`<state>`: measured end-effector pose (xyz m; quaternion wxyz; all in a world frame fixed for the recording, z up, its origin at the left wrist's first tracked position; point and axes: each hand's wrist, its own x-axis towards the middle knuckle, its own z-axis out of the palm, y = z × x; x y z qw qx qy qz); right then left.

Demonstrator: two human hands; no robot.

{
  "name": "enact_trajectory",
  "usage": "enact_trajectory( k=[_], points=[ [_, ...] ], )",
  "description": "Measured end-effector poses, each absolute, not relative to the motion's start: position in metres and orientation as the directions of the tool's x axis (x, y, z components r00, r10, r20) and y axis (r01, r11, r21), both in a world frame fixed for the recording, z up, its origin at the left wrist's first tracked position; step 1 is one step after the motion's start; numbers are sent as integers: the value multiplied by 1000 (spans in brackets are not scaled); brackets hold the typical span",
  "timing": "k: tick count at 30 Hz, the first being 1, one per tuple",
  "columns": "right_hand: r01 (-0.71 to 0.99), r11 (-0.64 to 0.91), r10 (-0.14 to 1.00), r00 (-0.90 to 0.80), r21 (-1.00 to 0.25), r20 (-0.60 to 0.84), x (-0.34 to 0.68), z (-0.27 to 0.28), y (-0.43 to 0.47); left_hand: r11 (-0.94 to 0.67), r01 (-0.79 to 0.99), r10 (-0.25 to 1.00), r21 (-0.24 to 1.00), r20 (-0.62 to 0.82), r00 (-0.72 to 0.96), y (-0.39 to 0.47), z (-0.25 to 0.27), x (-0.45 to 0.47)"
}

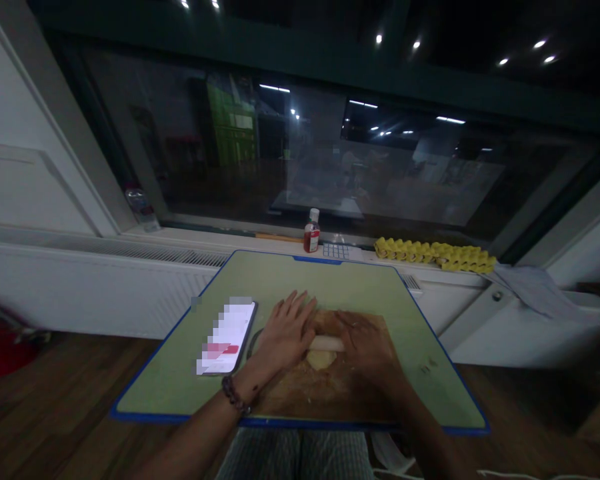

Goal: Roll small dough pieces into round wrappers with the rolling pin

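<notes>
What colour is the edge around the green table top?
Blue: the rim around the flat green table top shows best in the head view.

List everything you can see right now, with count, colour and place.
rolling pin: 1, pale, under both hands on the board
dough: 1, yellowish, under the pin
board: 1, brown wood, on the mat
mat: 1, green with blue edge, on the lap
phone: 1, screen lit, mat left
bottle: 1, red with white cap, windowsill
egg trays: yellow, count unclear, sill right
cloth: 1, grey, far right
bracelet: 1, dark beads, left wrist
left hand: flat on the pin
right hand: flat on the pin
</notes>
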<state>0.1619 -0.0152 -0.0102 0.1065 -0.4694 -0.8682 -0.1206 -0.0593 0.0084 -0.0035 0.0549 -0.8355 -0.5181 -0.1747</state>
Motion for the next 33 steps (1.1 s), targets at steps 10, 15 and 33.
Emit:
enact_trajectory(
  k=[10,15,33],
  points=[
    [924,377,892,-343,-65,295,146,-9,-43,-537,838,805,95,354,476,-16,-6,-65],
    [907,410,865,-350,-101,360,151,-17,-47,-587,804,775,96,353,524,-19,-9,-68],
    [894,447,866,-438,17,242,146,-1,37,-330,926,944,184,79,320,41,-5,-57]
  ],
)
